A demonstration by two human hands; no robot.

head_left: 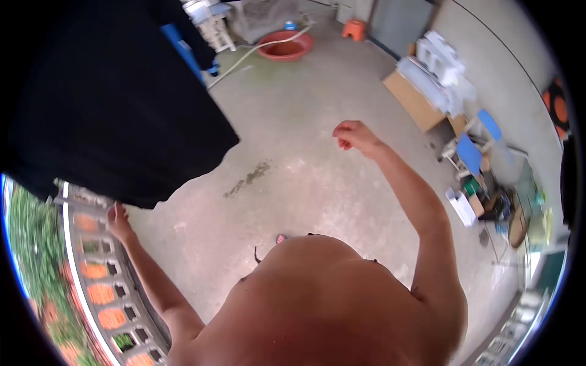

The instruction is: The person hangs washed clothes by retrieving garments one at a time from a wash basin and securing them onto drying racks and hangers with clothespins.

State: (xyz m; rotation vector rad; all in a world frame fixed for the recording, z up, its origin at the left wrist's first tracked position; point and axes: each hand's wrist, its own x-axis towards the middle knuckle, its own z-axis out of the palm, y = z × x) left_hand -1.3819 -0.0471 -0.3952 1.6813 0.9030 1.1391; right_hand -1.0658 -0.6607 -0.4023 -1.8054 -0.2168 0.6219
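Note:
A large black cloth, seemingly a hanging garment, fills the upper left. Just under its lower hem is my left hand, its loosely bent fingers pointing up toward the cloth. The fingertips meet or nearly meet the hem; I cannot tell whether they touch it. Nothing shows in that hand. My right hand is raised out in front over the concrete floor, away from the cloth. Its fingers are curled in, and no object shows in them.
A balustrade with openings runs along the left. Ahead are a red basin, a pale hose and an orange stool. Along the right wall stand a cardboard box, a blue folding chair and piled clutter.

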